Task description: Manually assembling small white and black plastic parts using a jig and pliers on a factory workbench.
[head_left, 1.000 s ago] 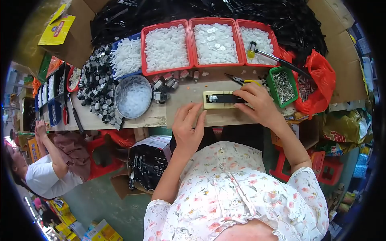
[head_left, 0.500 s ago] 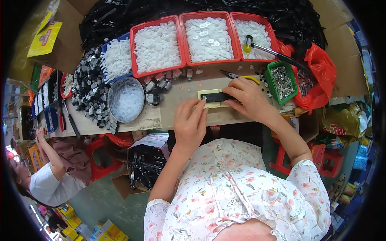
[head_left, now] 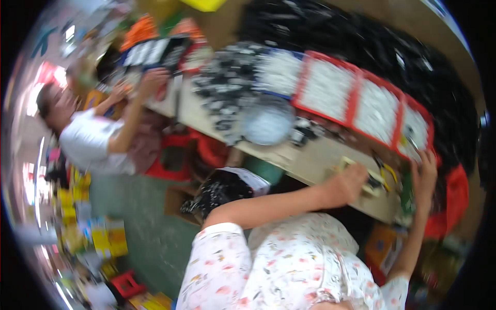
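A: Where does the block (head_left: 347, 165) sit?

B: On the near side of the table (head_left: 315, 160), right of the middle, with a dark piece (head_left: 376, 181) on it.

A: And the left hand (head_left: 347, 185)?

B: Over the block, covering part of it, fingers bent. Whether it grips or merely rests there, I can't tell; the blur and the hand itself hide the fingertips.

A: The right hand (head_left: 424, 174)?

B: Further right, by the rightmost of three red trays (head_left: 356, 101), fingers pointing to the far side. The hammer (head_left: 412, 142) lies near those fingers. I can't tell whether they hold it.

A: What's between the hands?

B: Pliers (head_left: 391, 178) with yellow handles, right of the block. The green tray (head_left: 408, 199) is just beside the right hand, on its left.

A: Further left?

B: White bits fill the red trays. Left of them come a blue tray (head_left: 274, 94) of white sticks, a round pan (head_left: 266, 142) nearer, then a heap of dark parts (head_left: 222, 82). At the far left, a co-worker (head_left: 95, 144) sits with arms raised toward the table.
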{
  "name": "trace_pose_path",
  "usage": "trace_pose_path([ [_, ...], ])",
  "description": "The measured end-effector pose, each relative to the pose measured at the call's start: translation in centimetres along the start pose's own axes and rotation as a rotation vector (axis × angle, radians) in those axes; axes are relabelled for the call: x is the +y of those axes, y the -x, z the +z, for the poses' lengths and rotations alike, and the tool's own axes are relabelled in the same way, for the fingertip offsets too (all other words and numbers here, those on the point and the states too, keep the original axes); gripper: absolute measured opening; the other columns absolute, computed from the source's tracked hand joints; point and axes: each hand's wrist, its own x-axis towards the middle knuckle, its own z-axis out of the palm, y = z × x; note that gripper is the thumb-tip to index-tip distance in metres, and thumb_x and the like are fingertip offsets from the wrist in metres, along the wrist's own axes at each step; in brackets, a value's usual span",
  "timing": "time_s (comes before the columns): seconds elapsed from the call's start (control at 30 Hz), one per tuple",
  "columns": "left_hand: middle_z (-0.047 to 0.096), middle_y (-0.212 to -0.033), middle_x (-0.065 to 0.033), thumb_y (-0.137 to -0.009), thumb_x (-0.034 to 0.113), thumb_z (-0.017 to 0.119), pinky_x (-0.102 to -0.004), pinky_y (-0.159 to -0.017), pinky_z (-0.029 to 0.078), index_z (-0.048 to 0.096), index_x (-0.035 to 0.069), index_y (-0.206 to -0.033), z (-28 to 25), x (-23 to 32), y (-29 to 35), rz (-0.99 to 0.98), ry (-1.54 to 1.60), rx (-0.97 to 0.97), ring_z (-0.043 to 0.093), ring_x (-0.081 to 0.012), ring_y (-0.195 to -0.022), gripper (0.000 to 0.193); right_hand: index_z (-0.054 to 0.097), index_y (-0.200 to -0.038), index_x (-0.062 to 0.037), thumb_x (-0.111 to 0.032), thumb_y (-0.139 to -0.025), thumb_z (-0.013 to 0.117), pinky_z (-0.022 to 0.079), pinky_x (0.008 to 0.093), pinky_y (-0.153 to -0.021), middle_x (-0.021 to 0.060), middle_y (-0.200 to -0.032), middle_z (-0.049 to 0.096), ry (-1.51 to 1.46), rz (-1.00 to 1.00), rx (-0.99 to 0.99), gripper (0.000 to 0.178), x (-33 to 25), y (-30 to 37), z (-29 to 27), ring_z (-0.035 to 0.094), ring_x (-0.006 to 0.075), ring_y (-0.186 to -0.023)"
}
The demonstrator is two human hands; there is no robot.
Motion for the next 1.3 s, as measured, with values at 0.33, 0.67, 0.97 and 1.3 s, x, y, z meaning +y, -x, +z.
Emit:
trace_pose_path([
  [0.33,0.061,-0.106,-0.0265,-0.075,0.022,0.059,-0.0445,-0.094,0.046,0.072,-0.009,-0.086,1.3,0.4,0.4,-0.004,-0.265,0.079,0.058,-0.0394,-0.1,0.035,0.057,-0.101,0.0027,-0.001,-0.087,0.06,0.045,0.0483,-0.08,0.0214,-0.099,0.057,0.111,-0.252,-0.022,0.014,7.4,-3.5,2.0,0.056,0.0432,-0.097],
  [0.67,0.061,-0.104,-0.0248,-0.075,0.018,0.058,-0.0397,-0.089,0.049,0.07,-0.011,-0.087,2.6,-0.1,0.4,-0.012,-0.19,0.039,0.059,-0.0363,-0.097,0.034,0.056,-0.121,0.0059,-0.01,-0.103,0.049,0.047,0.0391,-0.086,0.0222,-0.108,0.065,-0.225,-0.098,-0.019,0.025,-3.2,3.3,-4.0,0.062,0.0334,-0.099],
  [0.97,0.062,-0.1,-0.0224,-0.077,0.014,0.058,-0.0387,-0.084,0.05,0.069,-0.01,-0.085,2.0,-0.1,0.3,-0.005,-0.201,0.067,0.06,-0.034,-0.093,0.027,0.056,-0.123,0.0089,-0.007,-0.101,0.049,0.046,0.0429,-0.093,0.0262,-0.115,0.063,-0.163,-0.056,-0.198,0.028,-6.6,10.6,-0.9,0.059,0.0438,-0.107],
  [1.3,0.06,-0.092,-0.016,-0.077,0.011,0.06,-0.0417,-0.075,0.053,0.06,0.0,-0.094,2.3,0.2,-0.6,-0.103,0.142,0.098,0.061,-0.0319,-0.088,0.02,0.058,-0.127,0.0067,-0.008,-0.1,0.05,0.048,0.0381,-0.095,0.0239,-0.117,0.066,-0.227,0.081,-0.024,0.031,-6.1,11.5,-2.0,0.065,0.034,-0.109],
])
